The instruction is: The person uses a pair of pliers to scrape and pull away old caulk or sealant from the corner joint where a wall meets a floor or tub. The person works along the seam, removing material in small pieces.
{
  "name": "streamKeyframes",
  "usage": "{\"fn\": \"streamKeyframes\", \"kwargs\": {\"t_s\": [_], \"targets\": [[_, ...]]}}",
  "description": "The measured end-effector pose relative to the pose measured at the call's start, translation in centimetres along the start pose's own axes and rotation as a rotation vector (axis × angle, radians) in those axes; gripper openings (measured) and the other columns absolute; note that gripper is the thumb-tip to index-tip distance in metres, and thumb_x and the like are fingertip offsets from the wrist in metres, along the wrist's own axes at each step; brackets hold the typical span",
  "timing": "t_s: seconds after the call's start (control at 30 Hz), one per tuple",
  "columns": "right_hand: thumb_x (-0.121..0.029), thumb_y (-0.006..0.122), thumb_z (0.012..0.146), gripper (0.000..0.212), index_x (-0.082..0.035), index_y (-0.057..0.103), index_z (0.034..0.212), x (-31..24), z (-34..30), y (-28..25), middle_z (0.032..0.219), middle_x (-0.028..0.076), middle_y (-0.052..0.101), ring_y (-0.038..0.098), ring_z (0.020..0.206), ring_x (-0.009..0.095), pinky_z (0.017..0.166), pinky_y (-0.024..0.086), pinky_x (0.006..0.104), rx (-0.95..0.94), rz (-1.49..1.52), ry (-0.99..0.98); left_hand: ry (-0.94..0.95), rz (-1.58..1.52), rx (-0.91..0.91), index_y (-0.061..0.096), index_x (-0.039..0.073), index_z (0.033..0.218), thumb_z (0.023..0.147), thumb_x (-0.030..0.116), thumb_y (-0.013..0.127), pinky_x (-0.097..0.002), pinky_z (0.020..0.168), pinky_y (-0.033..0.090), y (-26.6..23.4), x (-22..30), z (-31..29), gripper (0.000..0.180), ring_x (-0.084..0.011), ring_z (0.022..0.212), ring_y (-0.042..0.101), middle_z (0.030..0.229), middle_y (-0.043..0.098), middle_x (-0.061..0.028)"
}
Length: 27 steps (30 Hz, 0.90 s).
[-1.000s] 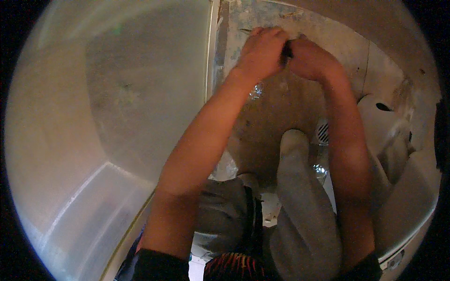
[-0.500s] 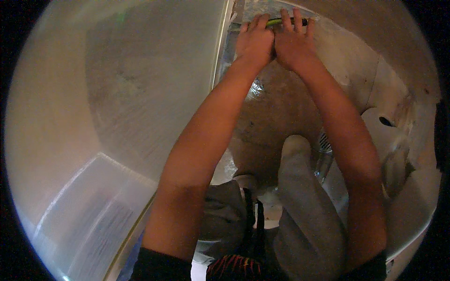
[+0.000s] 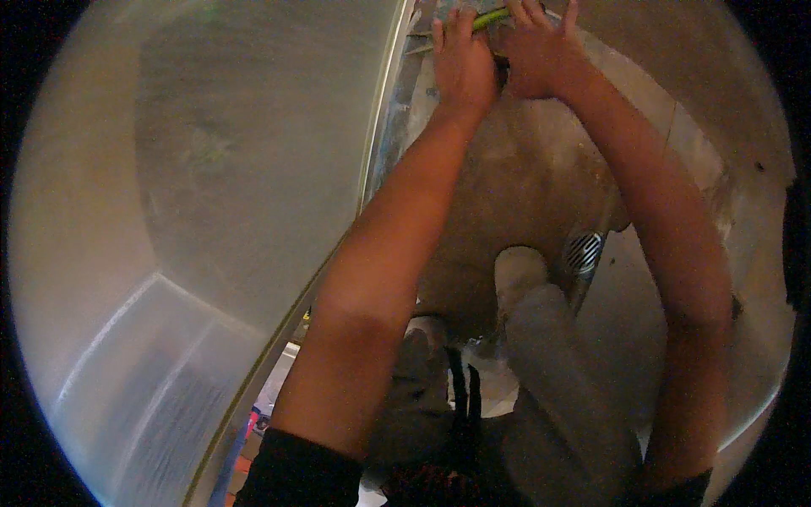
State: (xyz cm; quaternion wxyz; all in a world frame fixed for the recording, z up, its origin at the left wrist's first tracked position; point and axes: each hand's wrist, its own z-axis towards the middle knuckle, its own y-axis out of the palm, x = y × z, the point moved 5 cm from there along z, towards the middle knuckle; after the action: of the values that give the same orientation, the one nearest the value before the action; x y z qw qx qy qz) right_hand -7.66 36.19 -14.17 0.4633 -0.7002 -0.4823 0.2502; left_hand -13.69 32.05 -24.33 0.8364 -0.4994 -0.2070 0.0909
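Note:
My two hands are together at the top of the head view, arms stretched far out ahead. Between and beyond them lies a slim tool with a bright green handle (image 3: 490,19); a pale, pointed part at its left may be its blade. My left hand (image 3: 466,68) rests over the handle's left part, fingers pointing away. Just beside it my right hand (image 3: 541,52) grips farther right, some of its fingers raised and apart. The hands cover much of the tool, so its exact kind cannot be told.
A large cloudy, see-through panel (image 3: 245,144) with a thin frame edge (image 3: 372,160) fills the left side. Below me is a brown floor (image 3: 515,177) with a round slotted drain (image 3: 583,253) near my shoe (image 3: 519,266). A pale sheet (image 3: 629,313) lies at the right.
Both hands and the tool have shifted slightly farther away, and the right wrist has turned, its elbow swinging outward. The handle slants more. The drain shows more fully now.

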Motion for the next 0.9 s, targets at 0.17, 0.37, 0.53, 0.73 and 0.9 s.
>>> {"fn": "streamKeyframes", "kwargs": {"t_s": [0.17,0.37,0.53,0.73,0.9], "targets": [[-0.041,0.069,0.067,0.069,-0.004,0.049,0.121,1.8,0.0,-2.1,0.136,0.02,0.03,0.021,0.129,0.036,0.1,0.022,0.0566,-0.035,0.113,0.069,-0.044,-0.171,-0.157,0.056,0.004,0.111,0.065,0.016,0.069,-0.0505,0.106,0.014,-1.4,0.8,0.4,0.049,-0.0344,0.127,0.026,0.132,0.033,-0.0161],[-0.024,0.062,0.076,0.048,-0.004,0.051,0.118,4.7,2.6,0.6,0.115,0.019,0.053,0.054,0.101,0.032,0.086,0.043,0.0397,0.1,0.599,0.131,0.021,-0.113,-0.276,0.056,0.005,0.11,0.06,0.017,0.072,-0.0498,0.107,0.012,-3.1,0.0,-1.8,0.053,-0.0308,0.129,0.025,0.131,0.035,-0.0126],[-0.016,0.055,0.08,0.034,-0.006,0.057,0.113,3.2,5.0,2.2,0.105,0.015,0.06,0.057,0.093,0.03,0.081,0.045,0.0414,0.047,0.463,0.066,0.109,-0.11,-0.257,0.049,0.002,0.117,0.062,0.016,0.07,-0.0496,0.108,0.011,-3.9,-0.4,-2.2,0.06,-0.0316,0.13,0.023,0.133,0.035,-0.0135],[-0.015,0.054,0.082,0.028,-0.005,0.061,0.107,0.9,5.0,0.2,0.099,0.015,0.062,0.059,0.088,0.028,0.078,0.046,0.0402,-0.011,0.222,-0.05,0.138,-0.361,-0.233,0.032,0.001,0.128,0.059,0.011,0.072,-0.0443,0.108,0.016,-5.9,-1.2,-3.0,0.081,-0.0294,0.13,0.024,0.133,0.032,-0.0161],[-0.022,0.053,0.081,0.028,-0.007,0.058,0.104,2.3,4.5,2.9,0.103,0.019,0.057,0.054,0.095,0.037,0.081,0.044,0.0461,-0.02,0.164,-0.119,0.19,-0.292,-0.327,0.024,0.0,0.134,0.066,0.009,0.065,-0.0413,0.108,0.019,-4.6,-0.4,-3.6,0.08,-0.0333,0.129,0.024,0.134,0.03,-0.0183]]}}
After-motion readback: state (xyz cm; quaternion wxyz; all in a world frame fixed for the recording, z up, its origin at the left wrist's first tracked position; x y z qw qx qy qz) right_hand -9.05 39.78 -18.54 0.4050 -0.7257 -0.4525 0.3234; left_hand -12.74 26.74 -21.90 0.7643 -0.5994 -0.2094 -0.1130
